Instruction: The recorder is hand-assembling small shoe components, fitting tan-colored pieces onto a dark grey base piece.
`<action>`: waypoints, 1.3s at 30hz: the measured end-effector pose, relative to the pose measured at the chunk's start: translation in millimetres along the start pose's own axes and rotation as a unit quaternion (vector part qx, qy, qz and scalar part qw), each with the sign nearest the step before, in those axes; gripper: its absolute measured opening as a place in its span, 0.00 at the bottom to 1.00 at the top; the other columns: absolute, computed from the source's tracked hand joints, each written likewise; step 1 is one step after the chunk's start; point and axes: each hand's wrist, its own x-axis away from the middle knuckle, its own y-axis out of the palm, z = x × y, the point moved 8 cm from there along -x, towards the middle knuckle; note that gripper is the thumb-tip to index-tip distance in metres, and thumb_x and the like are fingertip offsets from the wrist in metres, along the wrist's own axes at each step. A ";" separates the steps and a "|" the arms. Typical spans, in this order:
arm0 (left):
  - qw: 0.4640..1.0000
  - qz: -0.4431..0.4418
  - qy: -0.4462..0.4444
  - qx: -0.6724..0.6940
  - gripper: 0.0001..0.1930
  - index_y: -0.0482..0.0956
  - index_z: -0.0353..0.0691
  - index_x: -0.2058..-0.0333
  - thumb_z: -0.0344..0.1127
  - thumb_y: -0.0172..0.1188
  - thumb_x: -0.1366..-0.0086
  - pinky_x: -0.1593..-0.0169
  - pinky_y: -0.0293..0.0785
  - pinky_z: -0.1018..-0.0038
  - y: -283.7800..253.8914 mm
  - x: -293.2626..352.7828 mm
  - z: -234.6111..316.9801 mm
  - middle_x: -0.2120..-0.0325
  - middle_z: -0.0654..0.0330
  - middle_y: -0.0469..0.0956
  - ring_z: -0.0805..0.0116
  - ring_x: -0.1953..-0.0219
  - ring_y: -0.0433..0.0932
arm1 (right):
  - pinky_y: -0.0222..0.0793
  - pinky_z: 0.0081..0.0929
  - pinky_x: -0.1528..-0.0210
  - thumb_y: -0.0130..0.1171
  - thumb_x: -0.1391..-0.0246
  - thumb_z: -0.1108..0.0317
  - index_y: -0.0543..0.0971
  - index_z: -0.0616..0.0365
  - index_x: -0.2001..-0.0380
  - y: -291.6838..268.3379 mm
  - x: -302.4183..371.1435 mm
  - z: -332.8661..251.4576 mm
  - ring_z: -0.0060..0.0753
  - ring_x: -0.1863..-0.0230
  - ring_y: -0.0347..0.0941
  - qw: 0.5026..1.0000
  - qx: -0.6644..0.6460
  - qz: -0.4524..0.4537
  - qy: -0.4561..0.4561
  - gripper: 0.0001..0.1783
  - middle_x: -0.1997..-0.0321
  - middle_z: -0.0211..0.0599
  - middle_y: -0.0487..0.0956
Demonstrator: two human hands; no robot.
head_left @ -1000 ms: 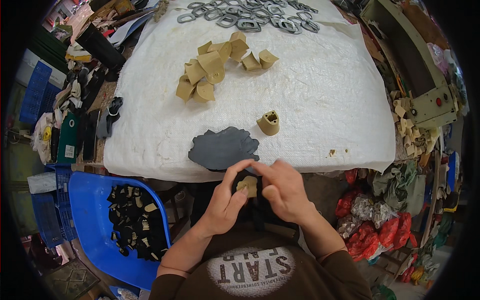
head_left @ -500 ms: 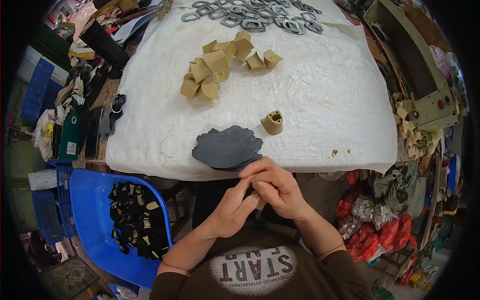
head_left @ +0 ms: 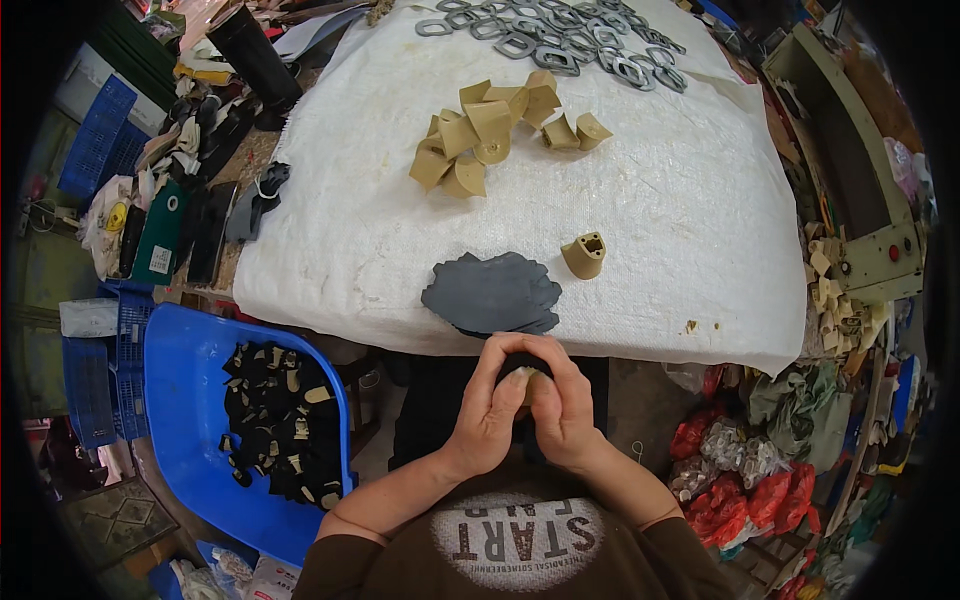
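Both my hands are closed together just below the table's front edge, in front of my chest. My left hand (head_left: 487,410) and my right hand (head_left: 562,405) press around one small tan heel block wrapped in dark grey material (head_left: 524,374); only a sliver of it shows between the fingers. A stack of dark grey cut pieces (head_left: 492,293) lies on the white cloth just above my hands. One bare tan heel block (head_left: 585,254) stands to its right. A pile of tan heel blocks (head_left: 490,135) sits further back.
The white cloth-covered table (head_left: 700,200) carries several grey metal-looking rings (head_left: 560,40) at its far edge. A blue bin (head_left: 190,420) of black covered heels stands at my left. Tools and clutter line the left side; a beige machine (head_left: 860,190) and bags are on the right.
My hands have drawn down and closer together, folding fully over the piece; earlier the tan block and dark material showed more openly between the fingers.
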 end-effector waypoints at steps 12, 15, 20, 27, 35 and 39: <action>0.796 0.402 0.145 -0.430 0.17 0.66 0.32 0.51 0.35 0.44 0.35 0.46 0.60 0.69 -185.1 83.6 34.7 0.57 0.53 0.67 0.62 0.54 0.66 | 0.56 0.39 0.50 0.65 0.58 0.69 0.77 0.52 0.60 -17.0 -41.4 16.6 0.45 0.52 0.62 0.953 0.294 -0.029 -0.064 0.17 0.51 0.39 0.70; 0.615 0.507 0.043 -0.602 0.19 0.68 0.36 0.48 0.32 0.50 0.38 0.43 0.56 0.64 -241.1 143.2 48.1 0.52 0.51 0.65 0.56 0.49 0.62 | 0.54 0.39 0.50 0.65 0.58 0.69 0.78 0.50 0.62 -9.9 -47.8 21.7 0.44 0.51 0.61 0.952 0.297 -0.040 -0.058 0.15 0.50 0.37 0.70; 0.555 0.484 0.090 -0.671 0.20 0.71 0.37 0.49 0.28 0.53 0.41 0.41 0.53 0.61 -221.6 130.2 68.5 0.49 0.49 0.63 0.53 0.45 0.59 | 0.52 0.40 0.49 0.65 0.58 0.68 0.79 0.50 0.65 2.6 -55.8 15.9 0.44 0.51 0.61 0.928 0.365 -0.042 -0.065 0.13 0.50 0.37 0.68; 0.836 0.154 0.320 -0.418 0.08 0.76 0.31 0.69 0.18 0.51 0.48 0.60 0.71 0.68 -75.4 21.5 72.3 0.70 0.51 0.75 0.57 0.66 0.74 | 0.54 0.37 0.52 0.62 0.56 0.70 0.78 0.54 0.73 13.9 -59.8 29.6 0.39 0.54 0.63 0.920 0.385 -0.041 -0.065 0.04 0.58 0.31 0.72; 0.812 0.075 0.371 -0.444 0.10 0.76 0.32 0.67 0.16 0.55 0.49 0.62 0.73 0.68 -32.6 -16.4 52.5 0.71 0.52 0.75 0.56 0.67 0.75 | 0.53 0.37 0.51 0.61 0.55 0.69 0.76 0.55 0.71 1.4 -62.7 38.1 0.37 0.54 0.63 0.946 0.320 -0.042 -0.044 0.06 0.59 0.31 0.73; 0.824 0.110 0.360 -0.424 0.10 0.77 0.31 0.68 0.15 0.55 0.49 0.63 0.73 0.69 -47.3 -9.1 55.4 0.70 0.52 0.74 0.56 0.67 0.75 | 0.53 0.36 0.51 0.62 0.55 0.68 0.76 0.55 0.72 6.2 -59.7 21.9 0.38 0.54 0.63 0.918 0.381 -0.046 -0.103 0.06 0.59 0.31 0.73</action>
